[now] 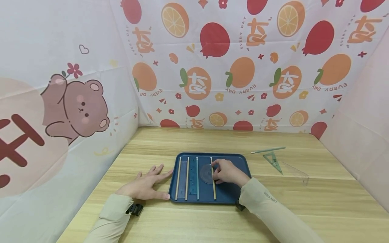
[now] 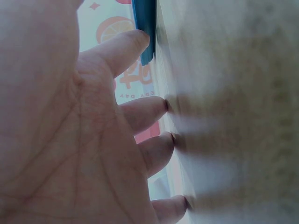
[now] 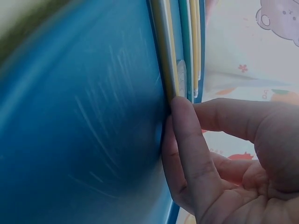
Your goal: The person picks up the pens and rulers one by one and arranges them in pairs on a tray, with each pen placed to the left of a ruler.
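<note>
Pinching a yellow pencil [image 1: 214, 193] beside a protractor [image 1: 205, 174] in the blue tray [image 1: 227, 193], among two rulers [image 1: 193, 179] and three more pencils [image 1: 198, 184], is the right hand [image 1: 227, 172], while the left hand [image 1: 145, 186], spread on the table [image 1: 170, 222], touches the tray's rim.

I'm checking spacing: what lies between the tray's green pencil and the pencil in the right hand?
A clear protractor lies there on the tray, the head view shows.

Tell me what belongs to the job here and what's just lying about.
Likely in the job: tray, yellow pencil the right hand pinches, protractor, two rulers, three other pencils.

Lying about on the table, though possibly wanted too: green pencil, green triangle, clear triangle.
</note>
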Demonstrator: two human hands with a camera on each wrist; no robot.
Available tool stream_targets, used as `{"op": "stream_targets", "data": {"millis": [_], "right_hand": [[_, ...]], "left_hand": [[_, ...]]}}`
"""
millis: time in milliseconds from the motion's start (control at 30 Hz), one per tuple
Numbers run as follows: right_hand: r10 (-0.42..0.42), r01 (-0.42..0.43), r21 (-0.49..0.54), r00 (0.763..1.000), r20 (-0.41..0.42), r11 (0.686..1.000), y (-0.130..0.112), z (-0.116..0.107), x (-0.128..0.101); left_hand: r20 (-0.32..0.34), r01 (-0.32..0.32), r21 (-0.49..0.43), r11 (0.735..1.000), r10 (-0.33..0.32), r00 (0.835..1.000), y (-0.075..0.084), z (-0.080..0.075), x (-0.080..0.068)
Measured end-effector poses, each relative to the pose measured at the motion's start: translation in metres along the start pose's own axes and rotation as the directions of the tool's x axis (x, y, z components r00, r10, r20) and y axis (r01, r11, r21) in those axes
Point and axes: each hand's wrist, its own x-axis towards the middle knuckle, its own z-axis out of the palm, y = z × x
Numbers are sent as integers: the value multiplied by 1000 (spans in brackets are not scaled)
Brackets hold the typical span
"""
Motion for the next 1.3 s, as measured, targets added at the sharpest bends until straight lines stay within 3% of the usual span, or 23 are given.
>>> {"op": "stream_targets", "data": {"millis": [1300], "right_hand": [[1,-1,-33,1000,-25,999,6,-23,-6]], "left_hand": [[2,-7,-4,1000,7,1000,0,-1,-1]]}}
